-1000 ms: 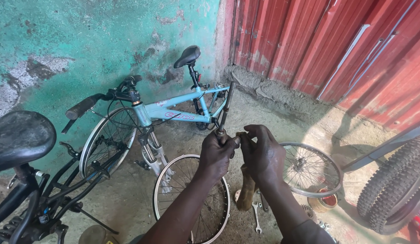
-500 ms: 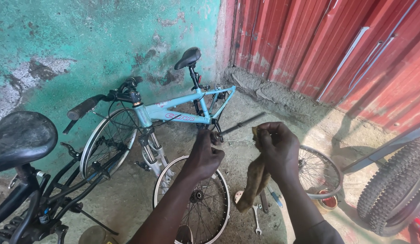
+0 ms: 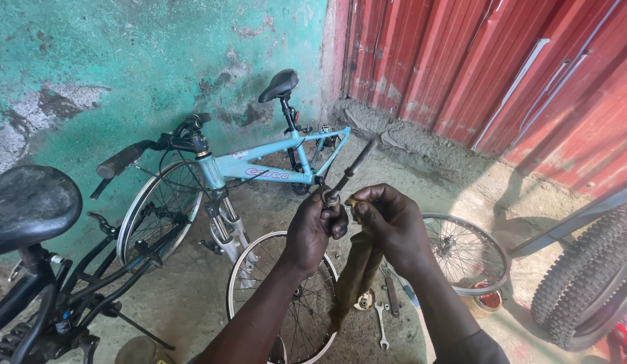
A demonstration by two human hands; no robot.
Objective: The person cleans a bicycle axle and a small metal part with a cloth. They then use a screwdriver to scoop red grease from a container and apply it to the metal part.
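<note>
A light-blue bicycle (image 3: 259, 168) with a black saddle leans on the peeling green wall (image 3: 124, 61) at upper left, beside red corrugated metal sheeting (image 3: 502, 67) at upper right. A knobbly black tyre (image 3: 589, 276) fills the lower right edge. Two bare spoked wheels lie on the concrete floor (image 3: 408, 155): one (image 3: 286, 303) under the forearms, one (image 3: 465, 253) right of centre. At mid-frame the left hand (image 3: 313, 226) is clamped around the lower end of a thin dark metal axle rod (image 3: 350, 168), whose long axis slants up to the right, tip toward the red sheeting. The right hand (image 3: 387, 226), fingers closed, grips a grimy brown rag (image 3: 357, 276) hanging just beside the rod. A small red tin (image 3: 488, 298), contents unclear, sits below the right wheel, near a silver spanner (image 3: 381, 323).
</note>
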